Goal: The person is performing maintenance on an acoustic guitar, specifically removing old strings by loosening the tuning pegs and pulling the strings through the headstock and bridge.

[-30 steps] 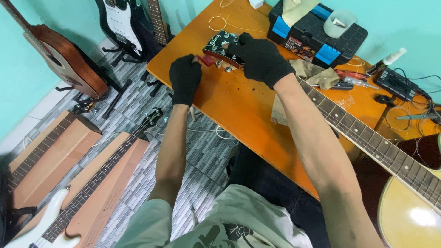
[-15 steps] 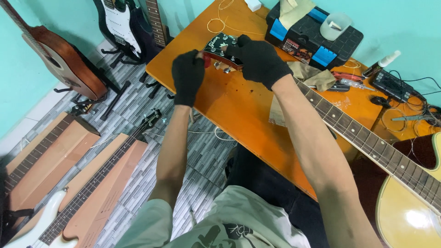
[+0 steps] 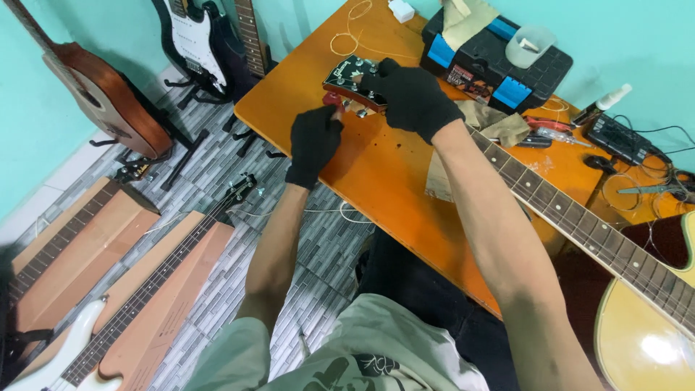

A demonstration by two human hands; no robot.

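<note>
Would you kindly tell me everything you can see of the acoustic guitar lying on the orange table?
The acoustic guitar lies flat across the orange table, its glossy yellow-to-dark-red body at the lower right and its dark fretted neck running up to the left. The dark headstock carries silver tuning pegs. The gloved right hand grips the headstock from above; the gloved left hand holds a small red tool at a peg on its near side. Whether strings are fitted cannot be told.

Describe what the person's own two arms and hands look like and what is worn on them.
Both hands wear snug black fabric gloves: the left hand and the right hand are covered fully, fingers included, with cuffs ending at the wrists. Both forearms are bare from the glove cuffs up to the elbows. No watch, bands, cables or markings show. Pale greenish short sleeves begin near the upper arms.
</note>
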